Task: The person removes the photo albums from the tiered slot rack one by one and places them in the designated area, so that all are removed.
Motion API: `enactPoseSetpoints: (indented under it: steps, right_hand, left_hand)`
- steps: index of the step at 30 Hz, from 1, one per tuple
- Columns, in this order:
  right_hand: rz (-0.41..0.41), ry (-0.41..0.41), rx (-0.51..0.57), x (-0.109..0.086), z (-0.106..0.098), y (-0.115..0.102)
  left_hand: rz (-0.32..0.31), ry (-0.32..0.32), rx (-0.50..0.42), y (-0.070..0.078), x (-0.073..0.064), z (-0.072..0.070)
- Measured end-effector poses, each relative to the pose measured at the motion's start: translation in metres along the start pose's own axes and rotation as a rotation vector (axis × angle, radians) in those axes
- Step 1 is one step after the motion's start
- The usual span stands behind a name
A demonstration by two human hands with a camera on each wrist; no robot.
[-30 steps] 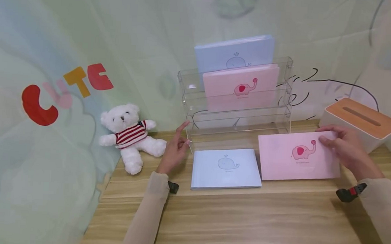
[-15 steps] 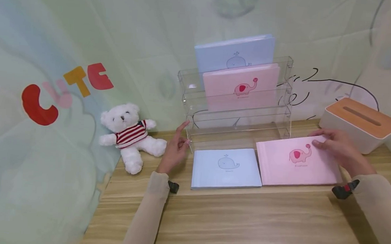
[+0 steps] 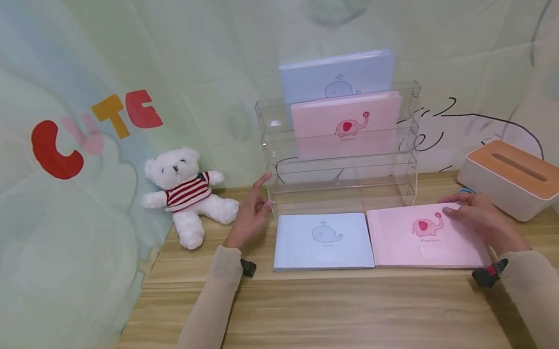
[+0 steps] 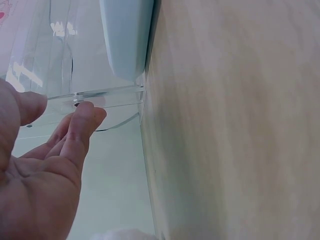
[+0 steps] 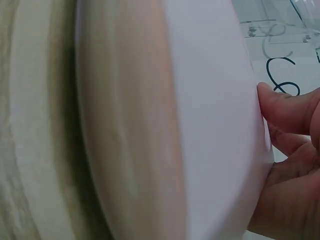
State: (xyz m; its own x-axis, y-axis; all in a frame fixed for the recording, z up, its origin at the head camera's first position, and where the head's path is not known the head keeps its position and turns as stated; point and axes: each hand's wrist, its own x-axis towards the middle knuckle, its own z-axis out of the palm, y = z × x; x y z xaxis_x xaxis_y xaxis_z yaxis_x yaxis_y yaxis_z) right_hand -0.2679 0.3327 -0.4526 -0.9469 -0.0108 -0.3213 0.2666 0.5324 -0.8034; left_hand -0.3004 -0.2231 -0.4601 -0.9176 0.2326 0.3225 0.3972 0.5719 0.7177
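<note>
My left hand [image 3: 250, 218] grips the left side of a clear stepped rack [image 3: 336, 183], thumb at its front edge and fingers at the outer side; the left wrist view shows the panel edge between them. Before the rack lies a blue booklet [image 3: 324, 241] with a whale on its cover. To its right is a pink booklet [image 3: 425, 243] with an elephant, beside the blue one. My right hand [image 3: 478, 219] pinches the pink booklet at its far right corner, thumb on the cover, other fingers mostly hidden. In the right wrist view, the pink booklet [image 5: 220, 125] looks blurred and close.
Higher in the rack stand another blue booklet [image 3: 337, 74] and another pink booklet [image 3: 343, 128]. A white bear [image 3: 184, 190] in a striped shirt sits at left. At right stands a tissue box [image 3: 516, 179]; a small blue curved thing [image 3: 466, 190] shows beside it.
My right hand has brought the pink booklet down and slightly left, close against the blue one. The blue curved thing has come into sight behind that hand. My left hand has stayed put.
</note>
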Motion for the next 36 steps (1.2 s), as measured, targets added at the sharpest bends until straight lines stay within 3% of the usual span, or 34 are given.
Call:
enactPoseSetpoints:
  steps: [15, 28, 36]
  right_hand:
    - [-0.079, 0.003, -0.026, -0.004, 0.000, -0.011]
    - [-0.437, 0.299, 0.003, -0.015, 0.011, -0.056]
    - [-0.493, 0.376, 0.012, -0.018, 0.008, -0.092]
  left_hand:
    - [0.011, -0.001, 0.003, 0.000, 0.001, 0.001]
    - [-0.002, 0.002, 0.015, -0.001, 0.000, 0.001]
    - [-0.005, -0.005, 0.008, -0.003, 0.000, 0.001]
